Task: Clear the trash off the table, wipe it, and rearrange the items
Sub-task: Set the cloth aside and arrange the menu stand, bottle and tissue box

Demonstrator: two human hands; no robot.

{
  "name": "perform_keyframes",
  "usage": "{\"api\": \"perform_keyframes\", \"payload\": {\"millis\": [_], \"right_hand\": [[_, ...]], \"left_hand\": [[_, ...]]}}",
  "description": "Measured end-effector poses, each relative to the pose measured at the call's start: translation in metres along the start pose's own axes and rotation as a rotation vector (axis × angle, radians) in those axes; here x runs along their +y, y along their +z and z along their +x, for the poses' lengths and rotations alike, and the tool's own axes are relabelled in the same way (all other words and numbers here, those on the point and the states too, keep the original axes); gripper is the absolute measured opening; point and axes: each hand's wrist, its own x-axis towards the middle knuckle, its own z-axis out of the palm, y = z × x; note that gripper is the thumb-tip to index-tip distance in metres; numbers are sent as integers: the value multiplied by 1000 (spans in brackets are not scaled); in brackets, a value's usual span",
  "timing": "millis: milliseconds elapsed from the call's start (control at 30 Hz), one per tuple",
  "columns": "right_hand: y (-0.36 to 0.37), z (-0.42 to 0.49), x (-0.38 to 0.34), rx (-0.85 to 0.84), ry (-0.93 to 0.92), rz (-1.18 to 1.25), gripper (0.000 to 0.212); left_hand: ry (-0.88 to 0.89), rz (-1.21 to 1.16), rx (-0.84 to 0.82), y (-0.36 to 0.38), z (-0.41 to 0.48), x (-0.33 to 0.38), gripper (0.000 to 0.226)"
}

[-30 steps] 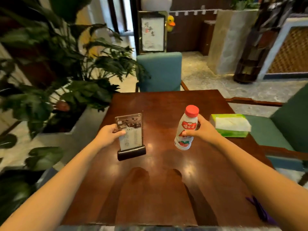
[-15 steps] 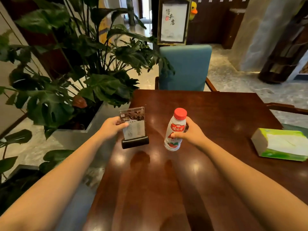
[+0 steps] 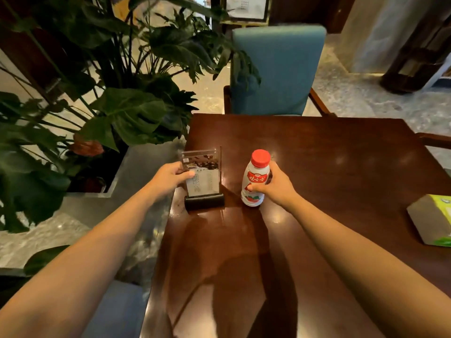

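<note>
Head view, task status. The table (image 3: 329,167) carries three things in view: a menu stand (image 3: 205,176), a bottle (image 3: 255,178) with a red cap, and a tissue box (image 3: 432,220). No loose trash and no wiping cloth can be seen, so the clearing and wiping steps are judged complete. The rearranging step is judged to be in hand. Final positions for all three things are not yet settled.

Head view, positions. The menu stand is upright at the table's left edge, with its black base on the surface. The bottle is upright just to the right of the menu stand, apart from it. Whether the bottle's base touches the table cannot be told. The tissue box lies well to the right of the menu stand, at the frame edge. A potted plant (image 3: 127,113) stands to the left of the menu stand, off the table.

Head view, grip. The left hand (image 3: 170,178) pinches the left edge of the menu stand's clear panel, thumb on the front face. The right hand (image 3: 275,189) has its grip wrapped round the bottle's body from the right, thumb across the label.
</note>
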Motion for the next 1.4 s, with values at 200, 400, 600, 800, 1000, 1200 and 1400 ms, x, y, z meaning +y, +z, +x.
{"api": "perform_keyframes", "payload": {"millis": [200,400,600,800,1000,1200,1400], "right_hand": [[15,4,6,-2,8,2,64],[17,5,6,-37,5,6,66],[10,2,9,-100,57,14,78],[-13,-9,22,-147,140,-142,95],[-57,-35,31,-266,189,-219,86],[-135,-78,51,-520,351,-307,89],[-237,-124,79,-445,377,-508,89]], "left_hand": [[37,79,-53,-2,6,-6,19],[60,66,-38,-2,5,-12,27],[31,34,-24,1,-4,-20,25],[-110,272,106,10,-15,-23,41],[-321,964,-293,40,-43,14,50],[-75,1078,-581,123,-49,84,49],[103,1079,-706,235,-38,145,53]]}}
